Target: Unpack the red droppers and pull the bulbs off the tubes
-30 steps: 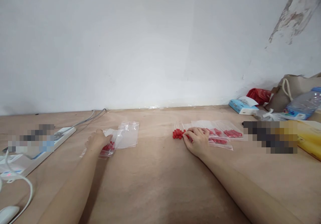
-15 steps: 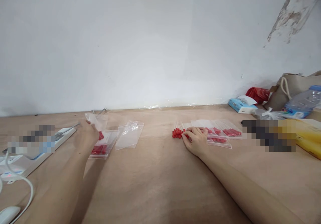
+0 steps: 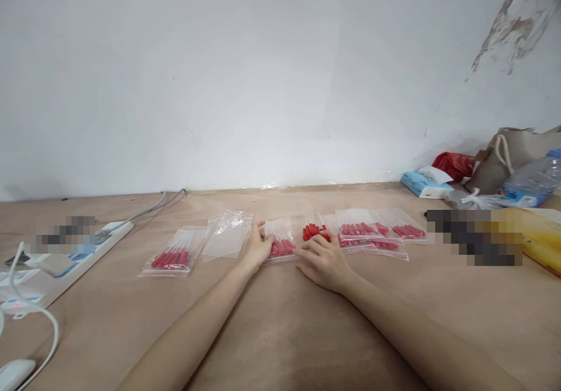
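A clear zip bag (image 3: 281, 244) holding several thin pale sticks with red ends lies at the middle of the table. My left hand (image 3: 258, 246) grips its left edge, thumb and fingers closed on the plastic. At the bag's lower right corner is my right hand (image 3: 323, 258), palm down, fingers apart, its fingertips by the bag's edge. Just behind that hand lies a bunch of loose red-ended sticks (image 3: 312, 231). More filled bags (image 3: 359, 228) overlap to the right. Left of my left hand are flat unfilled bags (image 3: 225, 239) and a filled bag (image 3: 170, 256).
A white power strip (image 3: 105, 248) with cables stands at the left. On the right are a blue tissue pack (image 3: 424, 183), a plastic bottle (image 3: 534, 177), a grey bag (image 3: 519, 151) and a yellow plastic bag (image 3: 534, 236). A pale wall rises behind the table.
My left hand has come from the far left to the middle with a filled bag. My right hand has shifted slightly left and nearer, off the loose sticks to the bag's corner.
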The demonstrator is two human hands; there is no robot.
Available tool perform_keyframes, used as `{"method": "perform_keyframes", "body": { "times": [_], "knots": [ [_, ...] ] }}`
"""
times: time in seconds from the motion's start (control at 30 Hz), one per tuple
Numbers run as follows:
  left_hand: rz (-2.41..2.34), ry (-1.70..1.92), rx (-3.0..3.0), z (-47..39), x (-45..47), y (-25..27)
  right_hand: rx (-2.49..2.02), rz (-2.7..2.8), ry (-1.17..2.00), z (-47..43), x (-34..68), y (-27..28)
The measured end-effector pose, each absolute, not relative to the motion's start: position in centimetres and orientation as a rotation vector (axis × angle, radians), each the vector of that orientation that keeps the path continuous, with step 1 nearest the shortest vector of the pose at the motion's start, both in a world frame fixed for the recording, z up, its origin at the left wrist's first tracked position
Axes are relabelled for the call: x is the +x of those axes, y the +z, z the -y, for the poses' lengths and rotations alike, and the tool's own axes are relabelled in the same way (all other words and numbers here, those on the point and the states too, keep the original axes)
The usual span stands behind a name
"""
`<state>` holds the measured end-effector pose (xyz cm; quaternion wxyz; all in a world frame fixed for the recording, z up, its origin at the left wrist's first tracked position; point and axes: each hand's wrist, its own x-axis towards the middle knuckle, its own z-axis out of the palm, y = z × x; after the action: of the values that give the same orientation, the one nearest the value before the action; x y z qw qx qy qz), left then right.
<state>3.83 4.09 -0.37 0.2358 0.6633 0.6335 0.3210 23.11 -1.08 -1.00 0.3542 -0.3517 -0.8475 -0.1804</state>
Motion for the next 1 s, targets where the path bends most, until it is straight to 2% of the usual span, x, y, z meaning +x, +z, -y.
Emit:
{"method": "perform_keyframes", "body": {
  "times": [0.2, 0.27, 0.4, 0.67, 1.0],
  "knots": [
    [-1.752, 1.062, 1.948, -1.8, 3.3, -0.4, -0.896, 2.260, -0.567, 0.6, 22.1, -1.5],
    [-1.586, 1.111, 2.173, -0.4, 3.0, -0.1, -0.908, 2.263, -0.551, 0.4, 22.2, -1.6],
    [-1.187, 0.956, 2.423, 1.4, 2.6, 0.3, -0.891, 2.272, -0.523, -0.2, 22.3, -1.5],
    [-1.188, 0.947, 2.222, 0.6, 2.6, 0.1, -0.880, 2.257, -0.350, 0.3, 22.4, -1.1],
    [-1.217, 1.012, 2.021, 0.0, 2.2, -0.4, -0.839, 2.218, -0.301, 0.0, 22.4, -1.4]
  ]
}}
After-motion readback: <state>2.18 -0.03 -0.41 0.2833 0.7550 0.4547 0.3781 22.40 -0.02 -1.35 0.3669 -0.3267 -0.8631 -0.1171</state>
